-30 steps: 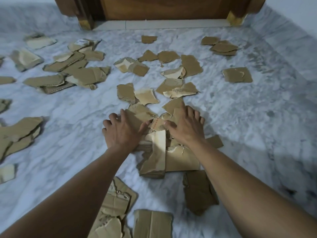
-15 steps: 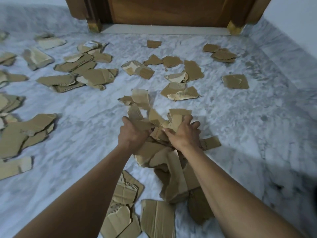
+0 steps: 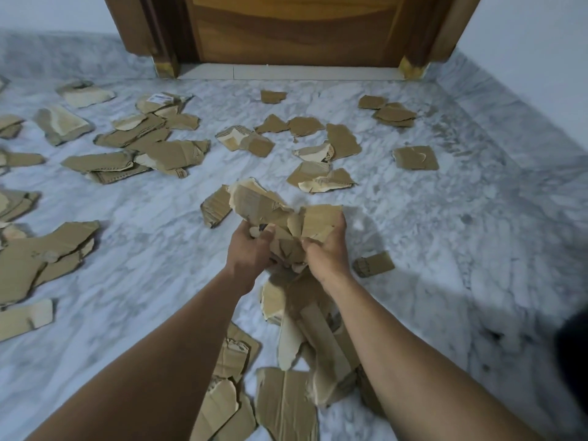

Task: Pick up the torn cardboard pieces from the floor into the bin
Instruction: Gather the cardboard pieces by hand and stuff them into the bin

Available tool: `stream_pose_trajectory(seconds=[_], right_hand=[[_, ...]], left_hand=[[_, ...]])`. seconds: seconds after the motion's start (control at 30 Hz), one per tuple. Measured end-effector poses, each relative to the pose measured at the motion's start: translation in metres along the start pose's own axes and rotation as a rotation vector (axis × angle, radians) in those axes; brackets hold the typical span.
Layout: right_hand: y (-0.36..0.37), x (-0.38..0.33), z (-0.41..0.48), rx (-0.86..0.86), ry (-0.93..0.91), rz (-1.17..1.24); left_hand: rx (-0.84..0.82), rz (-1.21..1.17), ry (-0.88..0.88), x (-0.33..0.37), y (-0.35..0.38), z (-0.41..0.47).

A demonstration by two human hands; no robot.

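My left hand (image 3: 248,249) and right hand (image 3: 327,253) clamp a bundle of torn cardboard pieces (image 3: 280,218): light, stiff, apt to slip; best pressed from both sides.

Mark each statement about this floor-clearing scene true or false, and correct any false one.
1. Both hands clutch one bundle of cardboard pieces. True: the left hand and right hand each have a grip on the bundle of cardboard.
2. The floor is dark wood. False: the floor is grey-white marble; the wood belongs to the door.
3. Every torn piece has been gathered. False: many still lie scattered, such as the square piece at the right.
4. A small piece lies on the floor just right of the right hand. True: the small piece.
5. The bin stands beside the door. False: no bin can be made out there.
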State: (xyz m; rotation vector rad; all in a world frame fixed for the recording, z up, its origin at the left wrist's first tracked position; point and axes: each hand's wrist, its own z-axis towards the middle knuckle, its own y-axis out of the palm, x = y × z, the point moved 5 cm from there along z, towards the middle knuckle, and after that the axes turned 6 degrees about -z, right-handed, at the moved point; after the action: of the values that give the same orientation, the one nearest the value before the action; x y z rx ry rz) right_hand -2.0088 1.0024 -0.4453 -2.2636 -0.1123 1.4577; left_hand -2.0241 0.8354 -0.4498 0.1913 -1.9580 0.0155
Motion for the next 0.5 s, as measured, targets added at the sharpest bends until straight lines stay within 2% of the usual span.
stream_pose_trajectory(seconds=[0.1,0.2,0.5], right_hand=[[-0.022,-0.006,-0.013,0.024,0.011,0.022],[-0.053,-0.019,-0.024,0.068,-0.005,0.053],[-0.218,-0.085,-0.090,0.331,-0.148,0.189]], left_hand=[[-0.042,-0.073,-0.067,0.013,0.014,-0.006],[-0.101,-0.066,-0.049,0.035,0.034,-0.021],[-0.461,-0.044,0.023,0.135,0.164,-0.093]])
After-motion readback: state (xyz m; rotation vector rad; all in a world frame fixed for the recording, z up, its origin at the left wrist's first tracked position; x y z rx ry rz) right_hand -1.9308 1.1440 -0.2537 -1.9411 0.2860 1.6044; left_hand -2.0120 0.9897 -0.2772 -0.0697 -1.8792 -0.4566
